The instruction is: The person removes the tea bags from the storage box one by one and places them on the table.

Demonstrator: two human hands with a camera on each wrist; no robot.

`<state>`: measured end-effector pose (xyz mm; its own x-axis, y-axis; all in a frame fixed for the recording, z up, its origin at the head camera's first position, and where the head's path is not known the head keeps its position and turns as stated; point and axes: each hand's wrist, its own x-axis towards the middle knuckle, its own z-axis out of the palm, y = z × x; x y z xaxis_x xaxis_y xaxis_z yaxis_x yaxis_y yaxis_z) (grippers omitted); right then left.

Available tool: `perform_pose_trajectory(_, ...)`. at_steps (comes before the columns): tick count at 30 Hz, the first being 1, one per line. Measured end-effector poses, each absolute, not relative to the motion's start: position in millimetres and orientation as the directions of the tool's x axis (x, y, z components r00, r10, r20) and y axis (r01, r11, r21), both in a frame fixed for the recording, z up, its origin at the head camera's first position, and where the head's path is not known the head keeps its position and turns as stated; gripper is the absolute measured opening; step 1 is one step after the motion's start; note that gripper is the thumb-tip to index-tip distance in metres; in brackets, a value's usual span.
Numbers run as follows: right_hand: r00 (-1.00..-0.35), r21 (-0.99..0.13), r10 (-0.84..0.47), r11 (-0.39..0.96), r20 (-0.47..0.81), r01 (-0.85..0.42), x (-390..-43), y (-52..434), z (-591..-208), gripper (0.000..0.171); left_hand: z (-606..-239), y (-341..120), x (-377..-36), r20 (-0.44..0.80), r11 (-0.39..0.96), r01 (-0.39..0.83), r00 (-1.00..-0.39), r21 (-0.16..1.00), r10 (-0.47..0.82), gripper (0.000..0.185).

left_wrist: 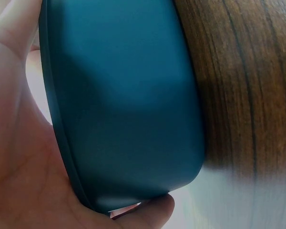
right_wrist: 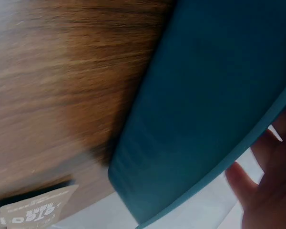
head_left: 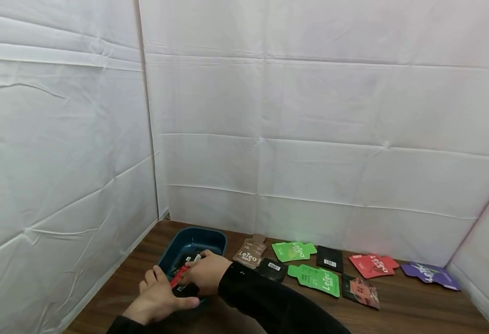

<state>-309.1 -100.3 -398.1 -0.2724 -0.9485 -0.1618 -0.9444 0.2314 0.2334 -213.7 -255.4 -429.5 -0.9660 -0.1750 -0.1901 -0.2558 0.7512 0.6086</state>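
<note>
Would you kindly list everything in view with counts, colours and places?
wooden table: one, brown, foreground
sheets: several, white, around table
bin: one, teal, left on table
packets in bin: count unclear, red, black, partly hidden
brown packet: one, brown, right of bin
green packets: two, green, back and front rows
black packets: two, black, one beside each green packet
purple packet: one, purple, far right
red packet: one, red, left of purple packet
pictured packet: one, dark, reddish, front right
sleeves: two, black, forearms
left hand: one, bare, at bin's left side
right hand: one, bare, partly in bin
</note>
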Motion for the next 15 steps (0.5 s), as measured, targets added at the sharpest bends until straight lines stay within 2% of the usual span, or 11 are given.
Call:
perform_pose_trajectory(3, -0.286, 0.185, -0.933, 0.249, -0.216, -0.951, -312.2, -105.9, -399.2, 0.039, -428.9, -254.6, -214.1, -0.188, 0.751, -0.256, -0.966, 0.609, -0.177, 0.154)
perform_pose_trajectory(7, -0.353, 0.144, -0.897, 0.325, -0.268, -0.935, -313.5, -110.6, -400.2, 0.022, -427.9, -253.0, -214.4, -0.177, 0.759, -0.252, -0.967, 0.601, -0.18, 0.154)
perform_pose_trajectory(15, -0.425, 0.176, -0.869, 0.39, -0.255, -0.904, -310.0, -111.3, -407.9, 0.013, -429.9, -253.6, -214.1, -0.185, 0.763, -0.26, -0.965, 0.592, -0.186, 0.155)
